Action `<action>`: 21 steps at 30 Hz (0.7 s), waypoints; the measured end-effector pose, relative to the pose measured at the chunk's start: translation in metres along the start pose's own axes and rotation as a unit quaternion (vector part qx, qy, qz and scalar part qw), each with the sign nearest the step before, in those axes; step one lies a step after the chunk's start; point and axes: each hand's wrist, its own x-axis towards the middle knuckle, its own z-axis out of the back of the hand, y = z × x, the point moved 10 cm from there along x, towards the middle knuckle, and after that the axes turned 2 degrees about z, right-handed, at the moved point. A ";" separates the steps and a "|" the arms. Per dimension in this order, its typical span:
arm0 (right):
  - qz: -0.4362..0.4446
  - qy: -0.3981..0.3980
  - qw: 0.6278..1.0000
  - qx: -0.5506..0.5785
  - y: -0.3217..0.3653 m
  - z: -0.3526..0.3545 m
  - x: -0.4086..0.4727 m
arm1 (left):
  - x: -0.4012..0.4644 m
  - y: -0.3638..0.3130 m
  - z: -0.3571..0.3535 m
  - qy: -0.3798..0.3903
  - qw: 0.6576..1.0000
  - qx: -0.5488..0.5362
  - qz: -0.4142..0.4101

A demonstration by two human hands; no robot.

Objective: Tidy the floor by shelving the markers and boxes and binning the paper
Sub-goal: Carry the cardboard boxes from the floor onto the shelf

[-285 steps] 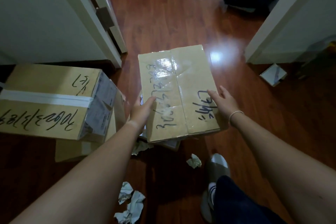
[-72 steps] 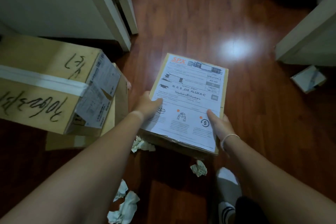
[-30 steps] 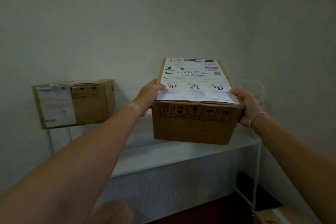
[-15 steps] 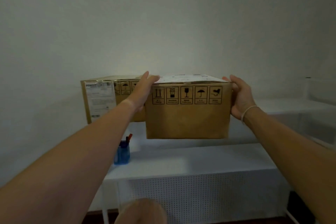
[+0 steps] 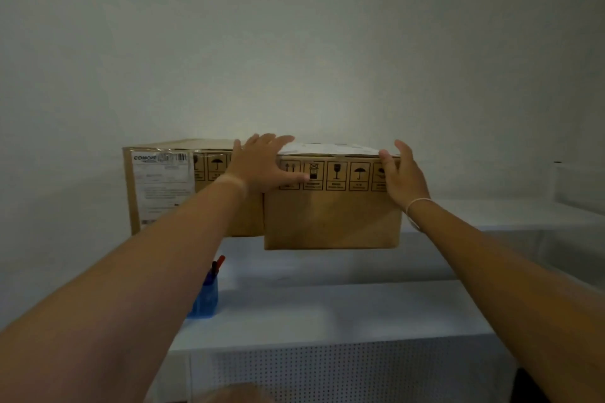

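Head view, 1 frame. Step in hand: seating a cardboard box (image 5: 332, 216) on the upper shelf (image 5: 491, 213), right of a second box (image 5: 163, 188) that already stands there against the wall (image 5: 294, 42).

- Left hand (image 5: 262, 167): fingers fairly straight, spread over the near top-left corner of the carried box, thumb along its front face — pressing rather than gripping.
- Right hand (image 5: 401, 175): palm flat on the box's right side, fingertips over the top edge; not curled round it.
- The box's left edge touches or overlaps the second box; cannot tell whether its bottom is fully on the shelf.
- Lower shelf (image 5: 327, 314): blue cup (image 5: 204, 299) holding markers (image 5: 217, 263), near left.

Judgement: push level and straight back with both palms until the base is fully supported — keep it square to its neighbour, then let go. Paper not in view.
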 end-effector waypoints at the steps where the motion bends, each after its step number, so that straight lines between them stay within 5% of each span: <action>1: -0.004 0.003 1.000 -0.010 -0.002 -0.006 0.005 | 0.004 0.006 -0.004 0.004 1.000 0.016 0.012; 9: -0.073 0.002 0.995 -0.073 -0.018 -0.031 0.023 | 0.010 0.013 -0.013 -0.036 0.987 0.155 0.031; 21: -0.066 0.079 0.986 -0.129 -0.029 -0.039 0.007 | 0.007 0.005 -0.014 -0.023 0.986 0.162 0.035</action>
